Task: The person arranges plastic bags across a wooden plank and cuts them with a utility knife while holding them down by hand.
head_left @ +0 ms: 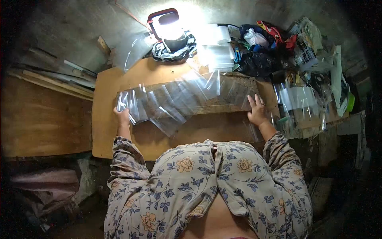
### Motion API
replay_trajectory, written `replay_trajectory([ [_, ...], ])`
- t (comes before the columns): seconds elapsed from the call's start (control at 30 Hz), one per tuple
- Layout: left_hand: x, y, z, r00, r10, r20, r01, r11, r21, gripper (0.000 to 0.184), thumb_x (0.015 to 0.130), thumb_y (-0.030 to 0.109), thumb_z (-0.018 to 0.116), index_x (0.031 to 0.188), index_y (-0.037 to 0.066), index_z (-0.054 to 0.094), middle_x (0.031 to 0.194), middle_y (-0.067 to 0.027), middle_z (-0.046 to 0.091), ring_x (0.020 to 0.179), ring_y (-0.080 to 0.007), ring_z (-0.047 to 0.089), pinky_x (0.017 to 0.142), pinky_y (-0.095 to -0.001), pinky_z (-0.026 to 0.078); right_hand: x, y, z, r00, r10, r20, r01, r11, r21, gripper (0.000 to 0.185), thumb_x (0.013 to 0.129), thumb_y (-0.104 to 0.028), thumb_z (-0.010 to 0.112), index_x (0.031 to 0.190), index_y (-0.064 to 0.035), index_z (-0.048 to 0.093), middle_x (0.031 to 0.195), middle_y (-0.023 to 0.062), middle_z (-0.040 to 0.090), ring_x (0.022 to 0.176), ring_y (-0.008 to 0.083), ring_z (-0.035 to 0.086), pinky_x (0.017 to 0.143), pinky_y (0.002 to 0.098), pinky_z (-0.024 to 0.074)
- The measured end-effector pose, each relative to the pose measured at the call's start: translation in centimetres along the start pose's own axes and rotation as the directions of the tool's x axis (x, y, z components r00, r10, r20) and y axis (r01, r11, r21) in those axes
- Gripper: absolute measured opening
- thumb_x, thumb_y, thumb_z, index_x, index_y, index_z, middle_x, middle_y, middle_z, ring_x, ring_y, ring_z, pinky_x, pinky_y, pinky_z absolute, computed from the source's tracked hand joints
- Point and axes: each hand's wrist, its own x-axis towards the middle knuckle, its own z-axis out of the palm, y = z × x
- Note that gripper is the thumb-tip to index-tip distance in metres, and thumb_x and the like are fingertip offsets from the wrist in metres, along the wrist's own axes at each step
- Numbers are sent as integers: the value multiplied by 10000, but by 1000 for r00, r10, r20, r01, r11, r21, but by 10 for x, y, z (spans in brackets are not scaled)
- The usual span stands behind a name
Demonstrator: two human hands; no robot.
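Note:
Overlapping clear plastic sheets [181,95] lie fanned out along a wooden board [223,107] on the table. At the left end, my left hand [122,116] is closed round the edge of the plastic, its thumb on top and its other fingers partly hidden. My right hand [258,112] rests at the board's right end, fingers stretched and a little apart, touching the surface near a faint clear sheet. Glare on the plastic hides where one sheet stops and another starts.
A bright lamp [163,26] stands at the back beside a black plastic bag [173,49]. Stacked clear plastic [221,55] lies back right, near dark bags [258,63] and a grey basket [305,59]. More plastic sheets [298,97] lie right. Wooden strips [55,83] lean at left.

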Motion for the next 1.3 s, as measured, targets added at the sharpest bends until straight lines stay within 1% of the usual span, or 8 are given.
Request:
replay_trajectory([
  [0.23, -60, 68, 27, 962, 270, 48, -247, 776, 581, 829, 650, 249, 622, 1323, 98, 162, 1295, -255, 243, 1193, -419, 248, 925, -526, 272, 14, 57, -31, 975, -107, 196, 83, 988, 131, 228, 624, 23, 547, 836, -27, 614, 901, 153, 554, 849, 323, 522, 760, 389, 426],
  [0.3, -90, 102, 48, 941, 239, 238, -321, 421, 848, 847, 666, 334, 616, 1341, 134, 146, 1374, -228, -9, 1265, -414, -7, 953, -596, 145, 21, 86, -44, 965, -114, 238, 95, 991, 90, 173, 619, 14, 553, 764, -39, 629, 759, 120, 576, 786, 297, 546, 723, 353, 439],
  [0.4, -136, 144, 86, 877, 95, 470, -474, 321, 820, 759, 731, 427, 526, 1346, 165, 169, 1398, -180, -60, 1288, -351, -28, 993, -554, 39, 49, 91, -92, 779, 260, 571, -181, 965, -191, 335, 616, 56, 570, 917, -73, 642, 894, 144, 609, 880, 290, 562, 785, 371, 447],
  [0.47, -149, 124, 113, 764, 217, 608, -642, 361, 677, 722, 743, 436, 509, 1339, 166, 203, 1409, -152, -10, 1292, -342, -35, 988, -558, 14, 79, 108, -90, 692, 191, 696, -297, 954, 34, 483, 573, -130, 700, 1041, -87, 590, 962, 114, 602, 859, 221, 572, 769, 304, 440],
  [0.57, -166, 115, 144, 682, 185, 707, -702, 436, 563, 720, 733, 465, 503, 1327, 153, 240, 1406, -147, 71, 1293, -342, -6, 987, -553, 13, 144, 105, -54, 921, 126, 369, -275, 880, 387, 509, 633, -114, 661, 1100, 11, 502, 940, 121, 605, 856, 174, 568, 768, 287, 436],
  [0.73, -173, 110, 151, 671, 215, 710, -721, 413, 556, 699, 725, 472, 502, 1305, 146, 287, 1387, -150, 156, 1282, -343, 71, 980, -550, 55, 261, 61, 7, 992, 122, -17, -114, 960, 256, 613, 614, -101, 569, 1206, -79, 412, 1129, 228, 481, 1049, 332, 471, 863, 371, 400],
  [0.83, -171, 114, 152, 656, 220, 722, -729, 434, 530, 689, 700, 461, 519, 1289, 160, 324, 1381, -133, 176, 1279, -331, 86, 979, -542, 53, 310, 58, 48, 993, 116, 10, -116, 985, 124, 598, 605, -18, 507, 1194, -82, 425, 1260, 199, 356, 1167, 342, 337, 946, 339, 332],
  [1.3, -168, 120, 150, 670, 160, 725, -707, 437, 556, 703, 670, 449, 550, 1275, 155, 347, 1377, -128, 184, 1272, -336, 96, 975, -539, 46, 367, 81, 106, 991, -103, -84, 115, 981, 156, 403, 706, -42, 473, 1105, -90, 492, 1155, 138, 480, 1020, 315, 482, 850, 370, 411],
])
